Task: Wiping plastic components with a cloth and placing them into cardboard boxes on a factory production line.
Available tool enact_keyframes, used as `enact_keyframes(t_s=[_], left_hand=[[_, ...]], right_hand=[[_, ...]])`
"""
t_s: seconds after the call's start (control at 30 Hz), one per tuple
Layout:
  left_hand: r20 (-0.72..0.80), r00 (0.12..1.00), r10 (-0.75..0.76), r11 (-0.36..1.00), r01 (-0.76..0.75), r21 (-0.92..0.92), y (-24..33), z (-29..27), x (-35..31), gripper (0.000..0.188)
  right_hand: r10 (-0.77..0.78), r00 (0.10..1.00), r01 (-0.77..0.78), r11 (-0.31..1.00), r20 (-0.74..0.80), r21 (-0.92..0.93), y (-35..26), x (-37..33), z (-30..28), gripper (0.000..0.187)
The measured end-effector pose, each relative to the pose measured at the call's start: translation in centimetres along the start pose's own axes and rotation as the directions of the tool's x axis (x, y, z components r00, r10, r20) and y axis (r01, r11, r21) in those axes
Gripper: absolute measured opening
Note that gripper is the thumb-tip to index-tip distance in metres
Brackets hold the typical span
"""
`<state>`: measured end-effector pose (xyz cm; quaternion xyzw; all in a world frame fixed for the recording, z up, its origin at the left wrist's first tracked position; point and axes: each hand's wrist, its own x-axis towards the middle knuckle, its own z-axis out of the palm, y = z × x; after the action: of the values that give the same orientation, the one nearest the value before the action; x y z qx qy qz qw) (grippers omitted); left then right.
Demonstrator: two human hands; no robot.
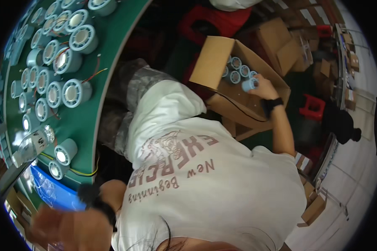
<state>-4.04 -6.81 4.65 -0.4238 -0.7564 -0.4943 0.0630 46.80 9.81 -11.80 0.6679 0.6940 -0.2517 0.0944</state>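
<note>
My right hand (263, 87), a dark band on its wrist, reaches into an open cardboard box (213, 54) on my right. Its fingers are closed round a light-blue cylindrical part (250, 84). Several similar light-blue parts (235, 77) stand inside the box beside it. At the lower left, close to the camera, my left hand (69, 228) is smeared by motion, so its fingers cannot be made out. Nearest to that hand are a blue tray (56, 190) and the end of the green table (86, 152).
Many light-blue round parts (76, 93), some with wires, cover the green table on my left. A clear plastic bottle (33, 144) lies among them. Another open carton (280, 46), a red stool (312, 107) and shelves with boxes stand to the right.
</note>
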Motion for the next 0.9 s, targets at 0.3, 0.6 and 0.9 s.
enact_keyframes(t_s=[0.3, 0.6, 0.9], left_hand=[[-0.302, 0.953, 0.004, 0.955, 0.086, 0.285, 0.8, -0.3, -4.6, 0.033], [-0.636, 0.761, 0.13, 0.772, 0.325, 0.546, -0.5, -3.2, -6.9, 0.033], [-0.713, 0.39, 0.583, 0.277, 0.73, 0.625, -2.2, -12.2, -4.1, 0.032]], right_hand=[[0.262, 0.965, -0.264, 0.959, -0.035, -0.107, 1.5, 5.0, 8.3, 0.09], [-0.284, 0.922, 0.387, 0.695, -0.264, 0.605, -16.2, 0.5, -6.8, 0.031], [-0.772, 0.516, 0.729, 0.169, -0.37, 0.664, -40.1, -4.1, -16.8, 0.025]])
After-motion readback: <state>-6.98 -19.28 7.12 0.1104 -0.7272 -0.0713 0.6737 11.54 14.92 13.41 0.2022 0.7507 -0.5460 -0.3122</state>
